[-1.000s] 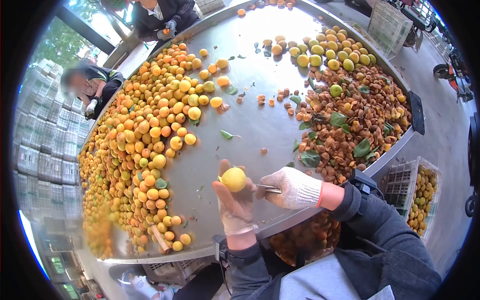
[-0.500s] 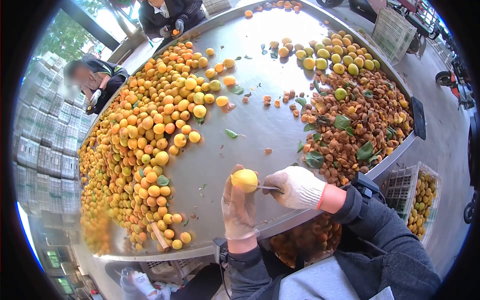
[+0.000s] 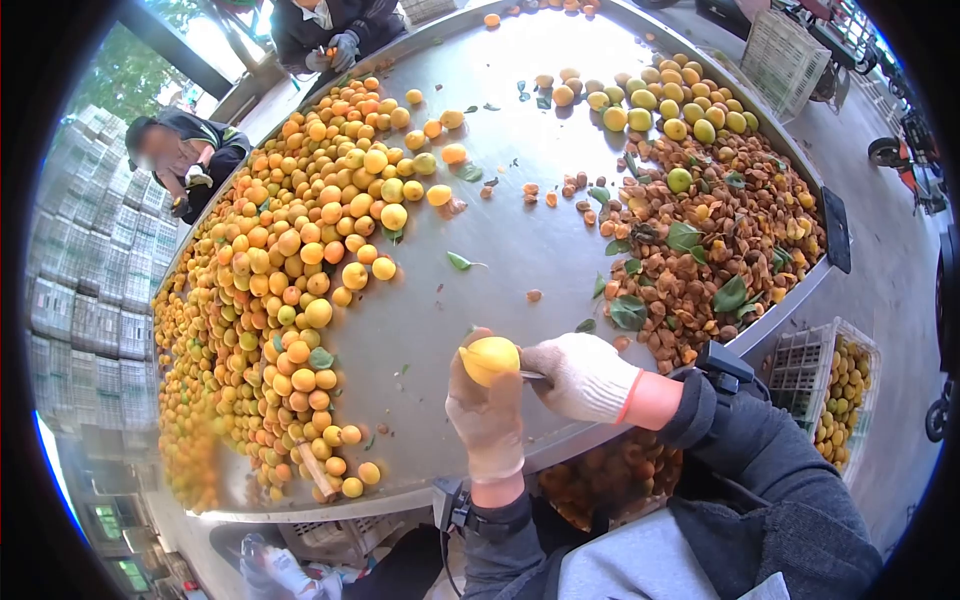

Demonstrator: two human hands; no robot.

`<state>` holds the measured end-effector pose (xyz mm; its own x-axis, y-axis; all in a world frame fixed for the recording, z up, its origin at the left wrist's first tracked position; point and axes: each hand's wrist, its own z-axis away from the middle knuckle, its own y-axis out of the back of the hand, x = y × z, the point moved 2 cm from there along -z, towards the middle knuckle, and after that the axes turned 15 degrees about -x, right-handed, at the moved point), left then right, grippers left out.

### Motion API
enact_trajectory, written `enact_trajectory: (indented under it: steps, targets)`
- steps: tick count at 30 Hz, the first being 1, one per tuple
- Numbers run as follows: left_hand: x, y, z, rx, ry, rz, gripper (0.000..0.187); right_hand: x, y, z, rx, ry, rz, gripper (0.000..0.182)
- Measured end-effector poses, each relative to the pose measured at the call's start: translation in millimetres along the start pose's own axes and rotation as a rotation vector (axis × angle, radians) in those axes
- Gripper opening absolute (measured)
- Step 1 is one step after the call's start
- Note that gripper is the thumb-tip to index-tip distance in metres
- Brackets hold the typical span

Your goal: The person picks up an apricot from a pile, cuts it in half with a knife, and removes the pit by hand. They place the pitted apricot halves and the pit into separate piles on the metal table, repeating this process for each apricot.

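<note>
My gloved left hand [image 3: 487,425] is closed around a yellow apricot [image 3: 489,360], holding it up above the near part of the metal table [image 3: 450,330]. In my gloved right hand [image 3: 585,378] is a small knife [image 3: 533,375], its blade pointing left against the apricot. The fruit hides the tip of the blade. To the left of my hands spreads a large heap of orange and yellow apricots [image 3: 290,270]. A pile of brown apricot pits [image 3: 700,240] mixed with green leaves lies to the right, beyond my right hand.
Greenish-yellow apricots [image 3: 690,100] sit at the far right of the table. A crate of fruit [image 3: 840,400] stands on the floor to the right. Two people [image 3: 335,40] [image 3: 190,155] work along the left side. A wooden handle [image 3: 318,470] lies at the near left.
My right hand has moved slightly left, closer to the apricot, and less of the blade shows. The apricot has turned a little in my left hand.
</note>
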<state>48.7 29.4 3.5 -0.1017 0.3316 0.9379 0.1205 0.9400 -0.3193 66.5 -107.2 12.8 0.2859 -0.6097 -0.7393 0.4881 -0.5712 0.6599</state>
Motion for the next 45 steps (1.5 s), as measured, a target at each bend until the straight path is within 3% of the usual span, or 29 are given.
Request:
enact_trajectory:
  steps: [2, 3, 5, 8, 11, 14, 15, 18, 19, 20, 21, 22, 25, 27, 30, 36, 38, 39, 41, 42, 43, 45]
  targets:
    - [5, -1, 1, 0.017, 0.104, 0.098, 0.045, 2, -1, 1, -0.252, 0.03, -0.2, 0.022]
    - [7, -1, 2, 0.017, 0.104, 0.098, 0.045, 5, -1, 2, -0.252, 0.03, -0.2, 0.022]
    - [11, 1, 4, -0.027, 0.125, -0.047, 0.046, 8, -4, 4, -0.457, 0.072, -0.542, 0.017]
    - [11, 8, 4, -0.161, 0.052, -0.199, 0.044, 3, 11, 8, -0.526, 0.105, -0.569, 0.017]
    - [13, 6, 0, -0.168, 0.042, -0.189, 0.045, 6, 9, 6, -0.546, 0.057, -0.61, 0.019]
    - [8, 6, -6, -0.024, 0.121, -0.013, 0.046, 8, 28, 6, -0.436, -0.051, -0.439, 0.016]
    - [10, 10, -9, -0.021, 0.117, -0.016, 0.046, 24, 29, 7, -0.395, 0.021, -0.416, 0.019]
    - [3, 20, -13, 0.086, 0.202, 0.045, 0.048, 7, 67, 22, -0.141, -0.265, -0.728, 0.017]
    - [-3, 17, -12, -0.016, 0.167, -0.214, 0.05, 8, 60, 19, -0.138, -0.271, -0.728, 0.017]
    - [-7, 12, -11, -0.127, 0.134, -0.473, 0.052, 9, 47, 14, 0.0, -0.144, -0.799, 0.023]
    - [-9, 9, -10, -0.14, 0.143, -0.47, 0.052, 8, 42, 12, 0.142, -0.017, -0.864, 0.03]
    - [-9, 4, -10, -0.157, 0.068, -0.601, 0.053, 4, 47, 13, 0.088, -0.065, -0.586, 0.041]
    - [-6, -3, -6, -0.194, -0.045, -0.775, 0.055, 4, 42, 13, 0.058, 0.019, -0.513, 0.042]
    - [-6, -5, -4, -0.21, -0.079, -0.816, 0.055, 2, 49, 15, -0.084, -0.012, -0.697, 0.037]
    - [-8, -9, 1, -0.193, -0.177, -0.871, 0.053, 0, 47, 15, -0.096, -0.004, -0.976, 0.035]
    - [-6, -16, -1, -0.159, -0.283, -1.022, 0.038, -2, 28, 10, -0.003, -0.07, -0.993, 0.028]
    - [-20, 1, -2, -0.022, -0.507, -1.231, 0.039, -2, 18, 9, 0.012, -0.009, -1.041, 0.022]
    - [-14, -3, -4, -0.026, -0.487, -1.237, 0.039, -3, 6, 7, 0.056, -0.021, -0.976, 0.017]
    - [-2, -4, -12, 0.167, 0.001, -0.185, 0.044, -13, 17, 11, -0.017, -0.103, -1.076, 0.018]
    - [-1, 0, -12, 0.172, -0.009, -0.187, 0.044, -16, 24, 9, -0.092, -0.167, -1.156, 0.02]
    - [-3, 5, -13, 0.132, 0.047, -0.017, 0.049, -9, 25, 2, -0.016, -0.095, -1.156, 0.024]
    - [-1, 12, -12, 0.093, 0.078, 0.151, 0.055, -2, 41, 5, -0.073, -0.242, -1.023, 0.028]
